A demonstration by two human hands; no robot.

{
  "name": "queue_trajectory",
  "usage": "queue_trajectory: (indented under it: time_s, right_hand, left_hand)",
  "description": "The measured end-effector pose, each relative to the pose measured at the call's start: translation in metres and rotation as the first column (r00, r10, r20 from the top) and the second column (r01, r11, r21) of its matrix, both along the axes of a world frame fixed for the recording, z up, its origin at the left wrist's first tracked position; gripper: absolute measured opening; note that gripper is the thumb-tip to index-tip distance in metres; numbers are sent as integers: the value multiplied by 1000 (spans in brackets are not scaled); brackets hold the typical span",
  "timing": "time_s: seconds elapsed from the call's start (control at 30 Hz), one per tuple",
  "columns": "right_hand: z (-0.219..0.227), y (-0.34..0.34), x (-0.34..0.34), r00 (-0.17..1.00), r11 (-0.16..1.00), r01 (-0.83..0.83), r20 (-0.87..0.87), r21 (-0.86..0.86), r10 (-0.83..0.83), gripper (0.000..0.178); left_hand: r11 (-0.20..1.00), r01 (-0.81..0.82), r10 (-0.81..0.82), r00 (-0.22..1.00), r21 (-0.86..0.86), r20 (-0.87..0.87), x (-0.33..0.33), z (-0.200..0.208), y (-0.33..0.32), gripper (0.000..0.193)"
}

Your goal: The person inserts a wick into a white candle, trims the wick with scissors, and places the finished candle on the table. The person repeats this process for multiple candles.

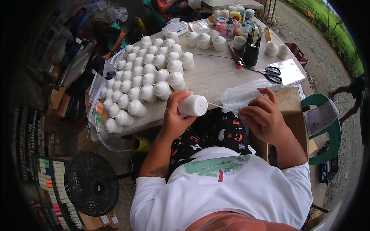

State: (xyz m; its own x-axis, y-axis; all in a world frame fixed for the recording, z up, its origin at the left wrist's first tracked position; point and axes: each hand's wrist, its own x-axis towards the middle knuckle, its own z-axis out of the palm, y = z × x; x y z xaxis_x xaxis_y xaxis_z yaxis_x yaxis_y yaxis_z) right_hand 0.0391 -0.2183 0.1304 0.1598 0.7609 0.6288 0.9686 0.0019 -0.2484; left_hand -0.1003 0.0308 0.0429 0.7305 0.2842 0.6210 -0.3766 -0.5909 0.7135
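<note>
Held sideways over my lap at the table's near edge is a white candle point(195, 105), its flat end turned to the right. My left hand point(171, 115) is closed around it from the left side. A thin white wick point(216, 105) runs out of that flat end toward my right hand point(265, 117), whose thumb and fingertips pinch its far end. Clear plastic bags point(241, 94) lie on the table just beyond my right hand. To the left, rows of similar white candles point(162, 90) stand close together, many with wicks sticking out of their tops.
Scissors point(272, 74), a red-handled tool point(237, 57) and a black tape dispenser point(252, 48) lie or stand farther right on the table point(208, 77). Jars and coloured candles point(222, 28) stand at the back. A black fan point(91, 184) is lower left; a green chair point(327, 134) is right.
</note>
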Motion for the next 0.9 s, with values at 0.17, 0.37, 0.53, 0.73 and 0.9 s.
queue_trajectory:
  time_s: [0.17, 0.37, 0.53, 0.73, 0.9]
  right_hand:
    - [13, 10, -13, 997, 997, -47, 62, -64, 51, 15]
    - [15, 16, -20, 995, 992, -63, 72, -112, 72, 14]
    - [15, 26, -21, 994, 990, -72, 74, -118, 81, 14]
    - [14, 37, -21, 989, 982, -104, 88, -160, 119, 14]
    - [11, 43, -22, 989, 977, -110, 82, -180, 127, 14]
  left_hand:
    - [1000, 0, 1, 1000, -22, 28, -8, 1, 1, 67]
    - [999, 4, -2, 999, -44, 52, -10, 2, 1, 64]
    - [1000, -13, 14, 998, -12, 54, -11, 5, -3, 61]
    - [998, -36, 33, 998, 47, 52, -13, 12, -8, 59]
    - [985, -20, 15, 999, 173, 30, -15, 23, -12, 65]
